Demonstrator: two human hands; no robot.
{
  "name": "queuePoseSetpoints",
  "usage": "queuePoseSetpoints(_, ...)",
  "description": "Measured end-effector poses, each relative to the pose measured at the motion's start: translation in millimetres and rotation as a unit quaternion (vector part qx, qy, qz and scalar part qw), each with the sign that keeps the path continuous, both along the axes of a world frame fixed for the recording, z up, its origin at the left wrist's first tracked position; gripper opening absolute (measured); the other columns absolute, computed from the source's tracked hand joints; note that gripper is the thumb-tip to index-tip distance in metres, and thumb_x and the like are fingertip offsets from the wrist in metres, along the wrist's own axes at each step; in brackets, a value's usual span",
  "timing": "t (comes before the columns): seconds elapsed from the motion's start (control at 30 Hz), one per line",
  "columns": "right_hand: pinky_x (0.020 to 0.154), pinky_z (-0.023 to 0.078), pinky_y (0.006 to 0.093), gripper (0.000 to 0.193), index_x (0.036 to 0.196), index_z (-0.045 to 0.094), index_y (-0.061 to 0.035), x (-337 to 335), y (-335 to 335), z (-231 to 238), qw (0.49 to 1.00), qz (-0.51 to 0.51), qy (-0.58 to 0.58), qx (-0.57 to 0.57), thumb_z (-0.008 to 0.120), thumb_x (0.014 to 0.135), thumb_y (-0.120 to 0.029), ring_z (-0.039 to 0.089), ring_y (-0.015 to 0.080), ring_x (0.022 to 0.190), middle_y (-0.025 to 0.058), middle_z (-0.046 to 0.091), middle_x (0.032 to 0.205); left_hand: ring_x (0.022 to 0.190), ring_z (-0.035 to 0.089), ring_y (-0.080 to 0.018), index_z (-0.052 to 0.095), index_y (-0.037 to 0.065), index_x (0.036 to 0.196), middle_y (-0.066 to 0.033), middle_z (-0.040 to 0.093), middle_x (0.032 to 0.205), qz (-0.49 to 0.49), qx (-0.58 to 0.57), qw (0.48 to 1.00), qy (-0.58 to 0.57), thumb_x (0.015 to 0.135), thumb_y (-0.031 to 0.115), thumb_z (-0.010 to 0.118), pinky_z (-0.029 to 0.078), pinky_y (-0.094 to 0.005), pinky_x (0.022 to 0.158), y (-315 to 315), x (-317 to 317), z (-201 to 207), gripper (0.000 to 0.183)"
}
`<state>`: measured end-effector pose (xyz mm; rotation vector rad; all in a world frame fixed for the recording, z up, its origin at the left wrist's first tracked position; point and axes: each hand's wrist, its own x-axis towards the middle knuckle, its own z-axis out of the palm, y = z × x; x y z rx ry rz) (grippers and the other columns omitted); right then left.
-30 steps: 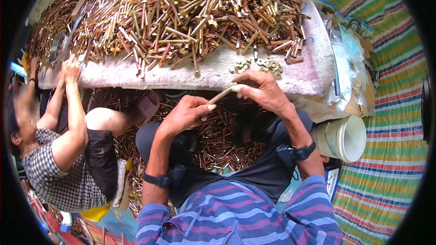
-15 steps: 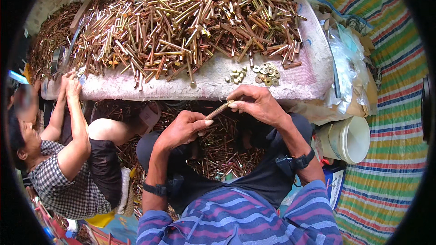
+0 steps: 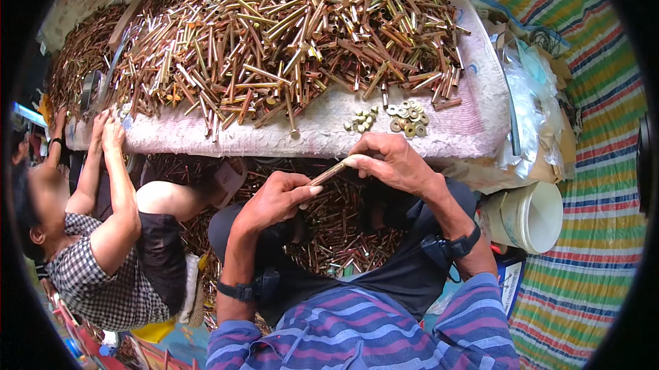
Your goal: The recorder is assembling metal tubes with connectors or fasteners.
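Head view: right hand (image 3: 395,164) and left hand (image 3: 274,198) both pinch one thin brass tube (image 3: 328,174), right fingers closed over its upper end, left thumb and fingers on the lower end. Against the earlier frames, the hands sit slightly lower and closer to the body; the tube remains bridged between them, so handling looks ongoing. Just beyond the right hand lie small washers (image 3: 406,117) on the pink cloth (image 3: 322,133). Farther out, the tube heap (image 3: 274,33). Left of the hands, a co-worker's hands (image 3: 106,130) rest at the cloth's edge.
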<state>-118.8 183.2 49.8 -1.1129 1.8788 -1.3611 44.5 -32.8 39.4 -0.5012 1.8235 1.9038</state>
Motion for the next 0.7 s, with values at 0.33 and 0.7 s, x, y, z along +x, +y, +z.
queuePoseSetpoints(0.33,0.058,0.043,0.0392,0.031,0.081,0.061,0.0000,-3.9,-4.6,-15.7,0.984,0.027,0.156,0.085,0.072,0.093,-0.026,0.054,0.0255,0.059,0.0132,0.056,0.068,0.054,0.039,-0.0029,0.068,0.001,0.092,0.0062,0.050,0.067,-0.019,-0.072,0.997,0.035,0.099,0.029,0.066,0.029,-0.0240,0.046,0.5,0.4,-2.6,0.028)
queuePoseSetpoints(0.7,0.057,0.042,0.0343,0.026,0.084,0.064,0.0010,-1.4,-5.9,-15.1,0.998,0.017,0.001,0.060,0.067,0.096,-0.022,0.050,0.0158,0.060,0.0108,0.056,0.068,0.056,0.038,-0.0021,0.069,0.003,0.093,0.0079,0.047,0.068,-0.014,-0.079,0.995,0.067,0.099,0.029,0.067,0.029,-0.0232,0.047,-1.6,1.6,-7.1,0.027)
